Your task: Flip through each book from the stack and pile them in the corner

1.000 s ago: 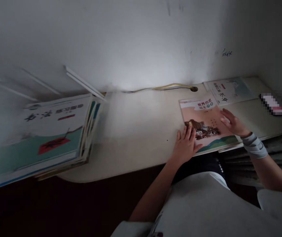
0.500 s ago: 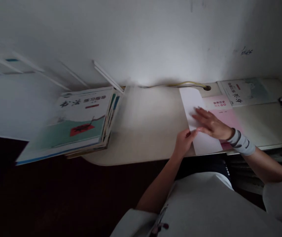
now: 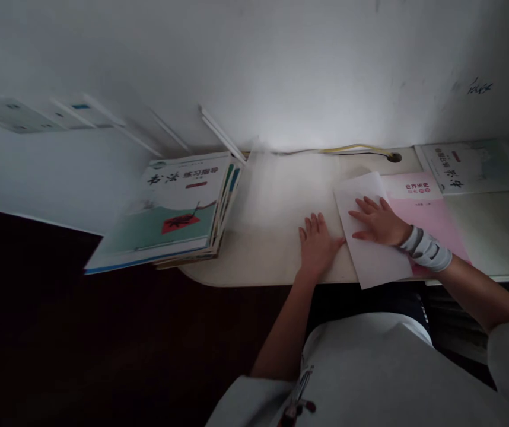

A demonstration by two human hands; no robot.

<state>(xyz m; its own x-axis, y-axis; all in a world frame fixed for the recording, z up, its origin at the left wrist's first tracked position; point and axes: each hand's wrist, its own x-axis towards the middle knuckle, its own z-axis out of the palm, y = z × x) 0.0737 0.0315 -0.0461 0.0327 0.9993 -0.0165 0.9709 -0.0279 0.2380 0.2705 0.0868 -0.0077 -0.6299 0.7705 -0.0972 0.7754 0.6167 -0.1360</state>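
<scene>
A pink book (image 3: 432,222) lies on the pale desk (image 3: 272,255), its left part covered by a white sheet of paper (image 3: 381,267). My right hand (image 3: 381,220) rests flat on that paper with its fingers spread, a grey band around the wrist. Just left of the paper, my left hand (image 3: 318,246) lies palm down on the desk. Its fingers point away from me and its thumb reaches to the paper's left edge. Neither hand grips anything.
A stack of books (image 3: 178,207) stands at the desk's left end, overhanging the edge. Another book (image 3: 472,166) lies at the back right. A yellow cable (image 3: 352,147) runs along the wall into a round hole (image 3: 394,158). White strips (image 3: 223,135) lean by the stack.
My left hand has let go of the paper's edge and flattened onto the desk. The paper looks turned and lies flatter, with my right hand spread on it. The whole view has shifted.
</scene>
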